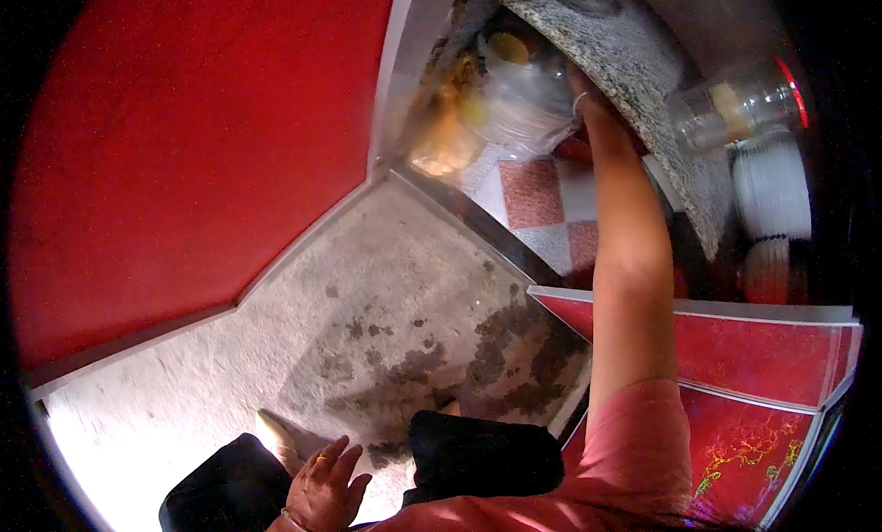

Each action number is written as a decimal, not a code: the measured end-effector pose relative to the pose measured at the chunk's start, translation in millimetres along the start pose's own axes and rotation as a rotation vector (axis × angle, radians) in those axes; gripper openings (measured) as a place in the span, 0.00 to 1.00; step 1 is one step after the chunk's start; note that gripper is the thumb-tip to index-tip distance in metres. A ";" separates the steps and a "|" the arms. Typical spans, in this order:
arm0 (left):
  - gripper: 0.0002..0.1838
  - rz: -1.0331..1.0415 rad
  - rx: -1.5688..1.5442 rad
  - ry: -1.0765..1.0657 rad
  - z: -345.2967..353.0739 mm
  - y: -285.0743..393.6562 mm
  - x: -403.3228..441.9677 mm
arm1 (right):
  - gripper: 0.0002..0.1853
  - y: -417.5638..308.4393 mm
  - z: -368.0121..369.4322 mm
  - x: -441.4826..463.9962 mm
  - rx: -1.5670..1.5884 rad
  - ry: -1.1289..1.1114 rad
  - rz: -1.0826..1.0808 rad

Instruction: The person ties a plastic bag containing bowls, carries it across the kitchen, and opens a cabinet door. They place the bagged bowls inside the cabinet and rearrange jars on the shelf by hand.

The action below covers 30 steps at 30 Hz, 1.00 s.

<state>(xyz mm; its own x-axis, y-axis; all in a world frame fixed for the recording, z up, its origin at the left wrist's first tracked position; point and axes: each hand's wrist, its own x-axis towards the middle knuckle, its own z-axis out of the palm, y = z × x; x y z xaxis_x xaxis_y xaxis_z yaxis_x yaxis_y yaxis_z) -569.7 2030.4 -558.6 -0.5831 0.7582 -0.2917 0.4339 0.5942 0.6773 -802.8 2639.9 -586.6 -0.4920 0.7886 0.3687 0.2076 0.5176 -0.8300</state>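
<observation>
My right arm reaches into a low cupboard under a granite counter. My right hand is in shadow beneath the counter edge, beside a translucent white plastic bag or container; its fingers are hidden, so its grip does not show. A round yellowish object sits at the top of this clutter, and a blurred orange-yellow packet lies to its left. Low in front of my body, my left hand hangs with its fingers apart, holding nothing, above the floor.
A large red panel stands at the left. An open red cupboard door is at the lower right. On the counter are a clear jar and a whitish ribbed container. Dark wet-looking patches mark the concrete floor.
</observation>
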 end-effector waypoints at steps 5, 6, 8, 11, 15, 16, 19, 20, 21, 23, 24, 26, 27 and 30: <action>0.21 -0.017 -0.019 -0.154 -9.7 4.9 8.5 | 0.28 -9.5 -9.4 -27.1 -0.164 -0.092 -0.151; 0.21 -0.016 -0.028 -0.158 -10.9 6.5 9.1 | 0.28 -15.4 -12.5 -37.8 -0.192 -0.118 -0.190; 0.21 0.003 -0.050 -0.165 -12.4 6.8 12.8 | 0.29 -30.2 -12.1 -67.7 -0.267 -0.141 -0.206; 0.19 0.201 0.078 -0.061 10.3 -13.0 4.5 | 0.25 -72.5 -21.6 -126.3 -0.411 -0.059 -0.130; 0.19 0.259 0.035 -0.089 -0.2 -5.5 9.1 | 0.15 -132.6 -68.2 -198.2 0.025 0.028 -0.507; 0.20 0.199 -0.049 -0.200 -19.7 11.2 16.5 | 0.15 -150.0 -79.6 -203.0 0.133 0.039 -0.534; 0.20 0.243 0.027 -0.236 -25.1 18.8 18.3 | 0.21 -180.6 -123.3 -179.3 0.049 0.375 -0.546; 0.20 0.243 0.023 -0.221 -24.2 18.2 15.6 | 0.24 -180.2 -135.3 -159.6 0.007 0.496 -0.569; 0.20 0.245 0.018 -0.203 -22.5 16.2 13.8 | 0.28 -182.3 -144.7 -144.6 -0.026 0.563 -0.528; 0.20 0.258 0.031 -0.199 -19.3 14.8 13.2 | 0.34 -184.6 -156.8 -114.5 -0.065 0.621 -0.381; 0.20 0.265 0.048 -0.219 -18.9 15.7 13.4 | 0.36 -182.0 -160.3 -100.5 -0.074 0.611 -0.271; 0.21 0.439 0.159 -0.171 -23.6 17.6 12.8 | 0.41 -160.9 -161.8 -69.7 -0.112 0.520 -0.238; 0.20 0.393 0.119 -0.174 -22.1 17.4 9.8 | 0.44 -158.9 -161.6 -68.2 -0.138 0.503 -0.219; 0.20 0.299 0.047 -0.159 -16.6 15.1 6.2 | 0.43 -150.4 -160.7 -46.1 -0.017 0.399 -0.222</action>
<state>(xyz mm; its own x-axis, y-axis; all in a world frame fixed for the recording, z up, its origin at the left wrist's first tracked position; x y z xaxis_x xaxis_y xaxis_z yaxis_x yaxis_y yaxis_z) -578.2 2039.7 -539.0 -0.3127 0.9308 -0.1891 0.6024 0.3483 0.7182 -675.5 2579.0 -411.6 -0.1626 0.7225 0.6720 0.1498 0.6912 -0.7069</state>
